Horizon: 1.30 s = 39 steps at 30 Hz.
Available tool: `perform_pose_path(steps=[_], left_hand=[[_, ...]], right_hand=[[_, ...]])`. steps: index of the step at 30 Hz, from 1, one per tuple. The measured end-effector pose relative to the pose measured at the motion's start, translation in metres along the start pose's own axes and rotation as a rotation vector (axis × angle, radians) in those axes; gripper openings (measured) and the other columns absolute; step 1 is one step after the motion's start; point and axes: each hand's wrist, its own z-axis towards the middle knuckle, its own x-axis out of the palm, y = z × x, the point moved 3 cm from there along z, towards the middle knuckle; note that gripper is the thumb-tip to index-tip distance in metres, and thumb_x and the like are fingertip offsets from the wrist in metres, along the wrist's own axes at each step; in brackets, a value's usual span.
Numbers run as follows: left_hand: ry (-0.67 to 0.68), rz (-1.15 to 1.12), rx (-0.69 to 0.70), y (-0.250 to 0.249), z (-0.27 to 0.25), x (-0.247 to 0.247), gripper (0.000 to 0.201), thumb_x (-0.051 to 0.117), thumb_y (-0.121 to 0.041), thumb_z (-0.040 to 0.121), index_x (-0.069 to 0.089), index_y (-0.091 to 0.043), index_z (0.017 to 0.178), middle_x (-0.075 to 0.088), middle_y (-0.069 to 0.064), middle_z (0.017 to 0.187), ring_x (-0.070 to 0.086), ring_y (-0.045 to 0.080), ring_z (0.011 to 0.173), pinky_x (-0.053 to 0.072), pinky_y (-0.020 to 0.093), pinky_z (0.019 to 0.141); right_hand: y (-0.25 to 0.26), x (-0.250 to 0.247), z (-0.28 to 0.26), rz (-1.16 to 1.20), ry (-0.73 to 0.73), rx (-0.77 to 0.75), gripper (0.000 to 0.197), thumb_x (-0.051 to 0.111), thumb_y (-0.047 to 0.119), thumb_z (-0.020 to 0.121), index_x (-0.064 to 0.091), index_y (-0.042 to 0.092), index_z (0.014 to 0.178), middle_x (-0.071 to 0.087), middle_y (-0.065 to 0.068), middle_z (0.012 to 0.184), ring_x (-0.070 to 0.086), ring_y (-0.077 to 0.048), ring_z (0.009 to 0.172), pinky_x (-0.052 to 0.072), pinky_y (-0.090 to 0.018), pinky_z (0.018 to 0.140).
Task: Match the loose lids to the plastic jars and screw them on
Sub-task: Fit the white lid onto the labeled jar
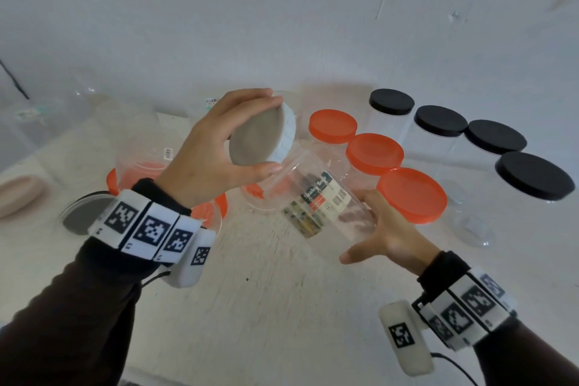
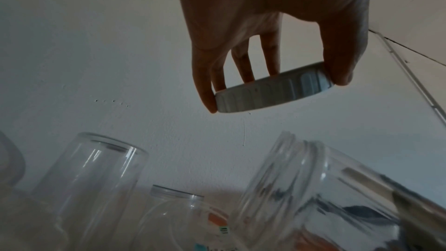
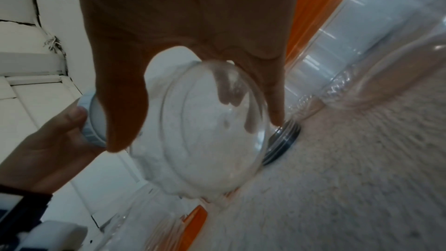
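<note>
My left hand (image 1: 216, 147) grips a white ribbed lid (image 1: 266, 136) by its rim, thumb and fingers spread around it, held above the table. The lid (image 2: 275, 93) hangs just above the threaded mouth of a clear labelled jar (image 2: 301, 188), not touching it. My right hand (image 1: 382, 229) holds that jar (image 1: 316, 200) near its base, tilted with its open mouth up and to the left toward the lid. In the right wrist view the jar's round bottom (image 3: 200, 133) fills the middle, with my right thumb and fingers (image 3: 275, 102) wrapped around it.
Three orange-lidded jars (image 1: 374, 153) stand in a diagonal row at right, several black-lidded jars (image 1: 495, 136) behind them. Open clear jars (image 1: 138, 141) and orange lids (image 1: 216, 207) crowd the left. A grey lid (image 1: 81, 216) and a beige dish (image 1: 18, 197) lie at far left.
</note>
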Motion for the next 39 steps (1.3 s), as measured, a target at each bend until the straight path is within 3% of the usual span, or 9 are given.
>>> perform_pose_path(steps=[4, 7, 14, 18, 24, 29, 33, 36, 39], left_hand=[[0.006, -0.001, -0.008, 0.002, 0.001, 0.002, 0.07, 0.067, -0.046, 0.069, 0.047, -0.026, 0.133, 0.04, -0.009, 0.138, 0.037, 0.005, 0.129, 0.041, 0.034, 0.101], [0.01, 0.0, -0.012, 0.002, 0.0, 0.003, 0.07, 0.068, -0.047, 0.069, 0.047, -0.026, 0.133, 0.04, -0.009, 0.138, 0.037, 0.005, 0.129, 0.041, 0.035, 0.101], [0.014, 0.009, -0.015, 0.002, 0.0, 0.002, 0.07, 0.067, -0.047, 0.069, 0.046, -0.027, 0.133, 0.04, -0.008, 0.138, 0.037, 0.005, 0.129, 0.042, 0.036, 0.1], [0.015, 0.009, -0.016, 0.003, 0.0, 0.002, 0.07, 0.067, -0.046, 0.069, 0.046, -0.027, 0.133, 0.04, -0.009, 0.138, 0.037, 0.006, 0.128, 0.042, 0.034, 0.1], [0.015, 0.007, -0.008, 0.003, -0.001, 0.001, 0.069, 0.067, -0.046, 0.069, 0.045, -0.029, 0.132, 0.04, -0.01, 0.138, 0.037, 0.003, 0.128, 0.041, 0.031, 0.099], [0.019, -0.002, 0.002, 0.003, -0.001, 0.002, 0.069, 0.067, -0.047, 0.069, 0.045, -0.029, 0.132, 0.04, -0.009, 0.138, 0.037, 0.005, 0.128, 0.042, 0.033, 0.099], [0.029, -0.027, 0.002, 0.002, 0.0, 0.004, 0.07, 0.067, -0.048, 0.068, 0.046, -0.028, 0.132, 0.04, -0.009, 0.138, 0.037, 0.003, 0.128, 0.041, 0.03, 0.1], [0.043, -0.04, 0.007, 0.0, 0.0, 0.009, 0.072, 0.067, -0.048, 0.067, 0.045, -0.028, 0.132, 0.04, -0.011, 0.138, 0.036, 0.0, 0.127, 0.039, 0.026, 0.1], [0.074, -0.049, 0.03, -0.001, 0.002, 0.017, 0.075, 0.067, -0.049, 0.067, 0.043, -0.025, 0.134, 0.04, -0.012, 0.138, 0.036, -0.003, 0.126, 0.037, 0.016, 0.099]], right_hand=[[-0.005, 0.002, 0.002, -0.016, 0.029, 0.001, 0.089, 0.082, 0.045, 0.039, 0.041, 0.03, 0.117, 0.046, 0.007, 0.127, 0.054, -0.005, 0.112, 0.049, -0.024, 0.089], [-0.01, 0.001, 0.004, -0.023, 0.047, 0.015, 0.095, 0.081, 0.044, 0.041, 0.038, 0.021, 0.123, 0.05, 0.007, 0.123, 0.054, -0.007, 0.113, 0.046, -0.03, 0.097], [-0.018, 0.002, 0.008, -0.086, 0.035, 0.034, 0.099, 0.08, 0.038, 0.034, 0.033, 0.018, 0.119, 0.047, 0.004, 0.119, 0.05, -0.008, 0.112, 0.045, -0.025, 0.092], [-0.018, 0.005, 0.011, -0.083, 0.033, 0.012, 0.098, 0.086, 0.029, 0.041, 0.032, 0.031, 0.123, 0.041, 0.007, 0.13, 0.046, -0.008, 0.117, 0.042, -0.016, 0.082], [-0.019, 0.006, 0.014, -0.191, -0.003, -0.035, 0.092, 0.079, 0.055, 0.045, 0.034, 0.037, 0.124, 0.045, 0.01, 0.13, 0.045, -0.005, 0.118, 0.035, -0.019, 0.093], [-0.02, 0.005, 0.015, -0.177, 0.019, 0.021, 0.082, 0.087, 0.02, 0.059, 0.035, 0.028, 0.123, 0.048, 0.015, 0.12, 0.046, -0.008, 0.115, 0.039, -0.032, 0.101], [-0.026, 0.006, 0.015, -0.148, 0.037, 0.029, 0.094, 0.088, 0.013, 0.055, 0.028, 0.028, 0.126, 0.049, 0.009, 0.124, 0.049, -0.009, 0.118, 0.043, -0.025, 0.097], [-0.027, 0.008, 0.013, -0.124, 0.042, -0.014, 0.101, 0.087, 0.009, 0.057, 0.019, 0.044, 0.124, 0.044, 0.012, 0.129, 0.048, -0.006, 0.118, 0.045, -0.018, 0.089], [-0.027, 0.007, 0.011, -0.129, 0.042, -0.043, 0.109, 0.084, 0.004, 0.06, 0.014, 0.046, 0.132, 0.042, 0.015, 0.132, 0.046, 0.001, 0.12, 0.043, -0.019, 0.097]])
